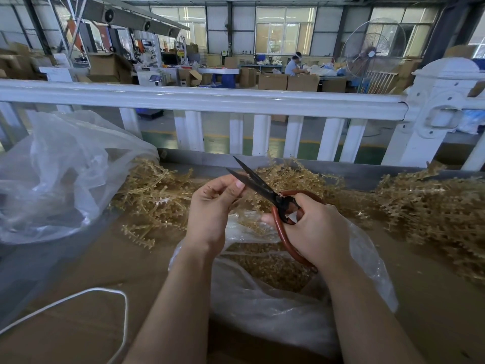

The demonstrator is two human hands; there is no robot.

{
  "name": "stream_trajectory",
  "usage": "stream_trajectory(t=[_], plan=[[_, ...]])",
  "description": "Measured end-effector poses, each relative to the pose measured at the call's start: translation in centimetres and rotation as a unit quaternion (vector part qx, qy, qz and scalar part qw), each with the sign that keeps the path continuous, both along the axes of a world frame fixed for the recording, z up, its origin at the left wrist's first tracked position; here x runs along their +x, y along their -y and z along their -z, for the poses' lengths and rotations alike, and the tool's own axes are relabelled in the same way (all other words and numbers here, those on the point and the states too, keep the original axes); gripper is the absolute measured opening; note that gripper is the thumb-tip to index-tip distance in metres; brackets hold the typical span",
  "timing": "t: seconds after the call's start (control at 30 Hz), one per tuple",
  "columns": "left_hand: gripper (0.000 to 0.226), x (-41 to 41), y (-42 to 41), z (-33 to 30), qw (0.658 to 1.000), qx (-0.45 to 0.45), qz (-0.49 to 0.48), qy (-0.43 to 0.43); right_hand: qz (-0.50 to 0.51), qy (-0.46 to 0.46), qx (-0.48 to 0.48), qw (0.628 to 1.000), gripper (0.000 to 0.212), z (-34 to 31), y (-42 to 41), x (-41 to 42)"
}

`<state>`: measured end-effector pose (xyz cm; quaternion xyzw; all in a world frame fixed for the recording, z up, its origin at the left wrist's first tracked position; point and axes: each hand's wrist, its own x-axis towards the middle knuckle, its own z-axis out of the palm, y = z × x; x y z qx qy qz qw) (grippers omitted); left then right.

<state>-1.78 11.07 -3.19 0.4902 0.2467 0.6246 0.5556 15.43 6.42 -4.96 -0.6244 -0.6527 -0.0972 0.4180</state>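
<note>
My right hand [315, 232] grips the red-brown handles of a pair of black-bladed scissors [258, 183], whose blades stand open and point up and to the left. My left hand [215, 206] has its fingers curled, pinching a thin tan plastic sprue piece [242, 199] just below the blades. Under both hands lies an open clear plastic bag [275, 306] with several small tan cut pieces [265, 266] inside. Heaps of tan plastic sprues [154, 203] are spread over the table behind my hands.
A large crumpled clear bag [57, 174] lies at the left. Another sprue heap [433, 211] fills the right side. A white cord [78, 298] loops over the brown cardboard table top [91, 271]. A white railing [210, 101] runs behind the table; a person works far back.
</note>
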Motion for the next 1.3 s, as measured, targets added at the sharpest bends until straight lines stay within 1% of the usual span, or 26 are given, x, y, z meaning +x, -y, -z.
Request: stream_trajectory(t=[0.07,0.23,0.33,0.47,0.6,0.73,0.93,1.0,1.07,1.17,1.3], plan=[[0.008,0.05,0.02,-0.06,1.0,-0.007,0.006,0.011,0.001,-0.001,-0.003,1.0,0.046,-0.07,-0.07,-0.02],[0.007,0.11,0.26,-0.25,0.999,-0.022,0.018,0.027,0.005,0.009,0.0,1.0,0.064,-0.02,-0.16,0.02],[0.005,0.04,0.25,-0.2,0.999,-0.014,0.023,0.017,0.006,0.009,0.009,1.0,0.064,-0.07,-0.08,-0.08],[0.009,0.04,0.39,-0.24,0.999,0.011,0.036,0.008,-0.009,0.005,0.024,1.0,0.061,-0.04,-0.08,-0.13],[0.015,-0.03,0.38,-0.18,0.999,0.011,0.035,0.005,-0.026,-0.009,0.032,0.999,0.067,-0.21,-0.05,-0.24],[0.012,-0.14,0.33,-0.13,0.999,0.012,0.037,-0.007,-0.03,-0.014,0.032,0.999,0.069,-0.22,-0.03,-0.2],[0.007,-0.08,0.31,-0.2,0.998,0.019,0.054,0.001,-0.052,-0.025,0.025,0.998,0.064,-0.37,0.13,-0.18],[0.011,-0.11,0.3,-0.2,0.998,0.016,0.063,0.006,-0.062,-0.03,0.017,0.998,0.056,-0.21,0.08,-0.09],[0.009,-0.17,0.15,-0.15,0.997,0.01,0.073,0.011,-0.069,-0.034,0.008,0.997,0.05,-0.09,0.03,0.0],[0.012,-0.21,-0.06,-0.04,0.997,0.004,0.078,0.015,-0.079,-0.045,0.0,0.996,0.05,0.04,-0.04,0.14],[0.013,-0.18,-0.14,-0.02,0.997,-0.002,0.074,0.02,-0.076,-0.039,0.005,0.996,0.056,0.14,-0.19,0.21]])
